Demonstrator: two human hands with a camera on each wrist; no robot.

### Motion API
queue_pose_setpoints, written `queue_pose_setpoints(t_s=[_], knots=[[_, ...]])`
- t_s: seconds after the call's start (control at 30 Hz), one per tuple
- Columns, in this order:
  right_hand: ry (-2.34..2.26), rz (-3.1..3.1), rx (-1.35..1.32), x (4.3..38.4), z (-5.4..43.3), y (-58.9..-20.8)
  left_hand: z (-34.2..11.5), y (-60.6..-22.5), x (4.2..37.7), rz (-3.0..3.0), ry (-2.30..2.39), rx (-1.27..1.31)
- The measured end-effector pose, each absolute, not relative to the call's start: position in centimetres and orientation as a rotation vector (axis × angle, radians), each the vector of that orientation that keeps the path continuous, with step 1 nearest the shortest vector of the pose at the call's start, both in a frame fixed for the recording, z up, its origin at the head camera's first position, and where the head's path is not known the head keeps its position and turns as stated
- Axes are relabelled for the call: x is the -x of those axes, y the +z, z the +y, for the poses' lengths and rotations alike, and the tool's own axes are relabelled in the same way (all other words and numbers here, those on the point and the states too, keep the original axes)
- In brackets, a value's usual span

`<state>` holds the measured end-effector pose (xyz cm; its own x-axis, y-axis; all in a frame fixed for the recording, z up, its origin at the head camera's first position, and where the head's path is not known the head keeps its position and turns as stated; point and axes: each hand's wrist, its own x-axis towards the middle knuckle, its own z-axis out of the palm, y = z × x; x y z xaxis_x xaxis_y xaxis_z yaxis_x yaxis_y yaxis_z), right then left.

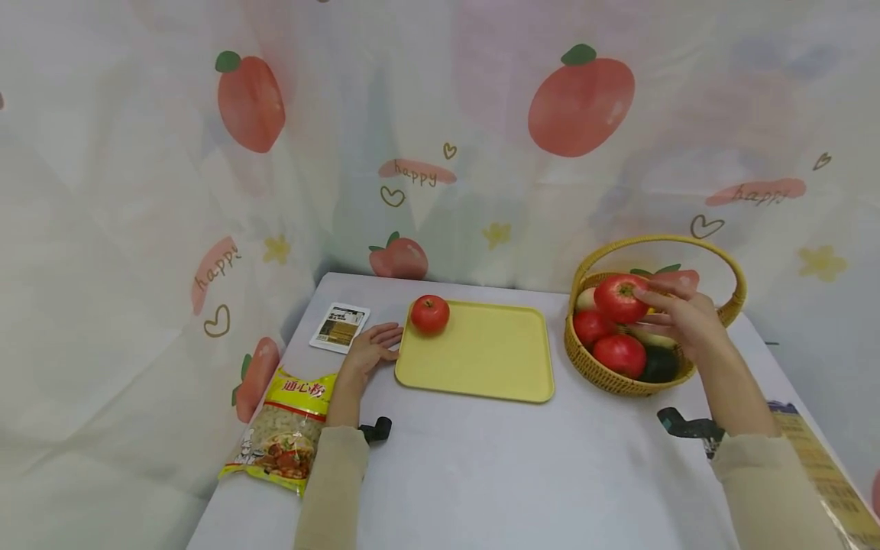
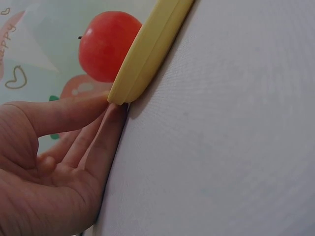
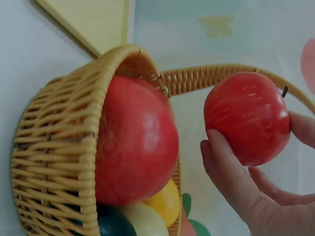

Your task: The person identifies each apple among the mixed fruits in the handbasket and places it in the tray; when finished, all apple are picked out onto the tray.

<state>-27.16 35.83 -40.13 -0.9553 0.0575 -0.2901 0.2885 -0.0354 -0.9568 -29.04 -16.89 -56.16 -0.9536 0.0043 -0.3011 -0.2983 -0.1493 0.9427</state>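
Observation:
My right hand (image 1: pixel 687 317) pinches a red apple (image 1: pixel 621 299) between thumb and fingers, raised over the wicker basket (image 1: pixel 619 385). In the right wrist view the apple (image 3: pixel 247 119) is clear of the basket rim, its stem toward the thumb. My left hand (image 1: pixel 371 353) lies on the table, its fairly straight fingers and thumb touching the left edge of the yellow tray (image 1: pixel 481 351). Thumb contact at the tray rim (image 2: pixel 142 54) shows in the left wrist view; the other fingertips are partly hidden. Another red apple (image 1: pixel 430 315) sits in the tray's far left corner.
Inside the basket are more red fruits (image 1: pixel 619 356), a dark green one (image 1: pixel 658 365) and pale and yellow pieces. Its tall handle (image 1: pixel 653 238) arches above. A pasta bag (image 1: pixel 285 435) and a white packet (image 1: pixel 340 328) lie left; a yellowish package (image 1: pixel 818 458) lies right.

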Motion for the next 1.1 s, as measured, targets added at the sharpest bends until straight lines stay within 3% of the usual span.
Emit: queue_pose_setpoints(t_s=[0.57, 1.1], knots=[[-2.105, 2.034, -0.129, 25.4, 31.8, -39.5, -17.2, -55.9, 29.2, 1.892, 2.237, 0.337], [-1.922, 2.080, -0.059, 27.1, 27.3, -40.7, -16.9, -56.1, 29.0, 1.881, 2.235, 0.328]])
